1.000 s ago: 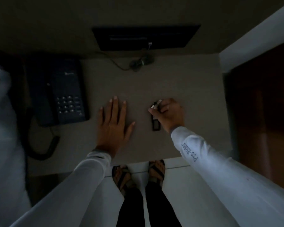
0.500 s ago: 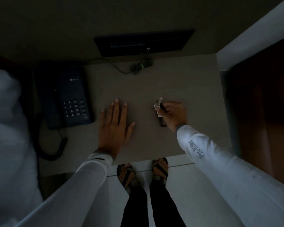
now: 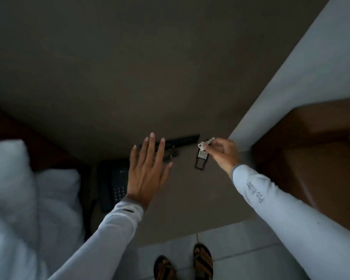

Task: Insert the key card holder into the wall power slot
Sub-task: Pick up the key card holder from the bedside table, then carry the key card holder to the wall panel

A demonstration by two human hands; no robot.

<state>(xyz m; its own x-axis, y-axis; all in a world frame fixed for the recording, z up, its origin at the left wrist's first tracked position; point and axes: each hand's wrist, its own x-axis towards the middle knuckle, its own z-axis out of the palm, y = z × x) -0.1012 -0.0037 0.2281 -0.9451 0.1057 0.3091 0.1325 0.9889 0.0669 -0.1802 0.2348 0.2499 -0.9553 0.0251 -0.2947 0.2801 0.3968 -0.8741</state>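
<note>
My right hand (image 3: 222,153) pinches a silver key at its top, and the dark rectangular key card holder (image 3: 200,161) dangles from it, lifted off the bedside table (image 3: 190,195). My left hand (image 3: 148,172) hovers over the table with fingers spread, holding nothing. A dark wall panel (image 3: 182,140) runs along the wall just above the table, between the two hands; whether it is the power slot I cannot tell in the dim light.
A dark telephone (image 3: 114,186) lies on the table's left part, half hidden by my left arm. White bedding (image 3: 28,188) is at the left. A wooden door (image 3: 311,164) and a white wall corner (image 3: 271,93) stand at the right. Sandalled feet (image 3: 184,263) are on the tiled floor.
My right hand has lifted the key and holder off the table. My left hand has risen from the tabletop. The view has tilted up towards the wall.
</note>
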